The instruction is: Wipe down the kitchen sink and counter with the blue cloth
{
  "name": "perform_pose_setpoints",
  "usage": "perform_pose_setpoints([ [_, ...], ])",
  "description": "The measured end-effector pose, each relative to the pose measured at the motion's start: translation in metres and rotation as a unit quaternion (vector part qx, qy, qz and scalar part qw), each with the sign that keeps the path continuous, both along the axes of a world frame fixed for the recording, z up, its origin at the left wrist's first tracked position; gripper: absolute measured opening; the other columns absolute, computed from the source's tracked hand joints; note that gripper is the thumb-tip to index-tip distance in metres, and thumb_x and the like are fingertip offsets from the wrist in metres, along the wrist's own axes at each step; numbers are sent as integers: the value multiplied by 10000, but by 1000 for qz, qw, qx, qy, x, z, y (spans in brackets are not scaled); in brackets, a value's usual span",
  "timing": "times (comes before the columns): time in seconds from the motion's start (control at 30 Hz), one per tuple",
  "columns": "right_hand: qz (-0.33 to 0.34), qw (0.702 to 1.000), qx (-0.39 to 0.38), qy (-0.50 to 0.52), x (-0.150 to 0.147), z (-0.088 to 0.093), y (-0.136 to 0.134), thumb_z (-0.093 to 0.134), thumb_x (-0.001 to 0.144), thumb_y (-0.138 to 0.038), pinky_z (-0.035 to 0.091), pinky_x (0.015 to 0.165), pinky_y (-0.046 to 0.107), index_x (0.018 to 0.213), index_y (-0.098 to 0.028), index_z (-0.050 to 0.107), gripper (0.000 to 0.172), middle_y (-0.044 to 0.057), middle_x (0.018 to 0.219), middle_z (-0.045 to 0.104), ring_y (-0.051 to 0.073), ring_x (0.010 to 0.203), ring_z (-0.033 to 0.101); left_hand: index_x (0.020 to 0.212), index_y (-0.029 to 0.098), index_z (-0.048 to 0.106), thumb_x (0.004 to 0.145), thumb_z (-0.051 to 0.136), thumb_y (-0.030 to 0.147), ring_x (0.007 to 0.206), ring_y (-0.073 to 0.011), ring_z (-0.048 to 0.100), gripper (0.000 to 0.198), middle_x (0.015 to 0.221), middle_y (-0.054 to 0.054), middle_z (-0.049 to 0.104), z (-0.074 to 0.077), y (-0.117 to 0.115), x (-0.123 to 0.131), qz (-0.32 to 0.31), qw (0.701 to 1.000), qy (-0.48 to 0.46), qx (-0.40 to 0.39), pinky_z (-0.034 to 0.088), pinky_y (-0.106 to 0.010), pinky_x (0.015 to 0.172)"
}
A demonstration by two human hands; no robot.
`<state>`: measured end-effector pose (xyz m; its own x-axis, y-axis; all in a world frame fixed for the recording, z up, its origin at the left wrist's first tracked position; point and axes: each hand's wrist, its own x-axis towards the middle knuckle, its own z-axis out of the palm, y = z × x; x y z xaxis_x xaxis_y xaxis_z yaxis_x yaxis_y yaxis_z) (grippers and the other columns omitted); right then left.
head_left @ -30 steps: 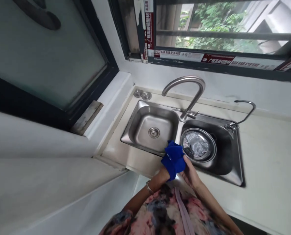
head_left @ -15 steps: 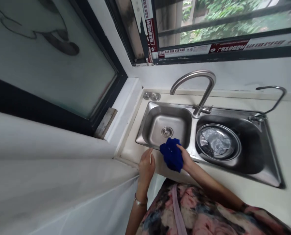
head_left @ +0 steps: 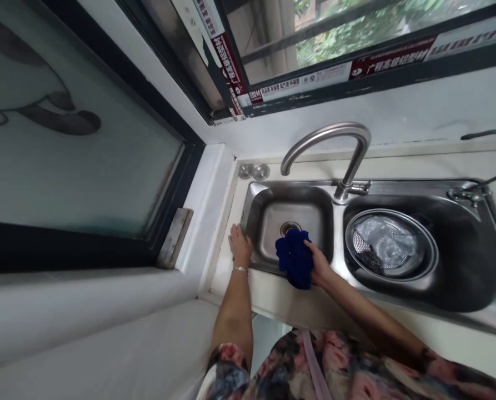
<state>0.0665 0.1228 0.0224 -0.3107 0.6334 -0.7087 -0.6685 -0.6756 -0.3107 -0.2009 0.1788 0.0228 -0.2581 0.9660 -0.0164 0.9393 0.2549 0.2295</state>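
Note:
My right hand [head_left: 319,265] grips a bunched blue cloth [head_left: 294,258] over the front rim of the left basin of a steel double sink [head_left: 268,191]. My left hand [head_left: 240,245] rests on the sink's left rim, fingers laid flat and holding nothing. A bracelet circles that wrist. The basin's drain [head_left: 290,226] shows just behind the cloth.
The right basin holds a metal colander bowl [head_left: 430,261] with crumpled clear plastic [head_left: 388,240] in it. A curved tap [head_left: 335,145] rises between the basins, and a thin second tap [head_left: 481,180] stands at the right. Two round plugs [head_left: 254,171] lie at the back left. A window runs behind.
My left hand let go of the cloth and moved left onto the sink rim. My right hand carried the cloth left, from the divider to the left basin's front edge.

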Motion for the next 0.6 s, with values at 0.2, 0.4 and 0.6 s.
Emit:
perform_pose_setpoints([
  [0.2,-37,998,-43,-19,-33,-14,64,627,934,-480,679,874,505,985,-223,755,292,99,877,823,319,938,805,1597,83,439,967,505,295,1641,-351,300,669,1718,-220,395,-4,35,-42,-97,995,-2,2,319,-576,1343],
  [0.4,-40,995,-75,-55,-79,-42,102,531,980,-470,651,987,507,978,-225,713,306,91,851,806,307,1047,790,1609,70,400,1042,388,359,1674,-300,198,637,1748,-213,338,-19,47,-65,-145,989,-32,0,258,-566,1378],
  [0.6,9,994,25,-109,-162,-79,101,476,1001,-454,563,1124,551,938,-244,645,277,60,855,787,296,1173,748,1604,101,427,1081,258,301,1674,-256,197,585,1748,-183,355,-29,43,-71,-146,988,-44,3,258,-531,1390],
])
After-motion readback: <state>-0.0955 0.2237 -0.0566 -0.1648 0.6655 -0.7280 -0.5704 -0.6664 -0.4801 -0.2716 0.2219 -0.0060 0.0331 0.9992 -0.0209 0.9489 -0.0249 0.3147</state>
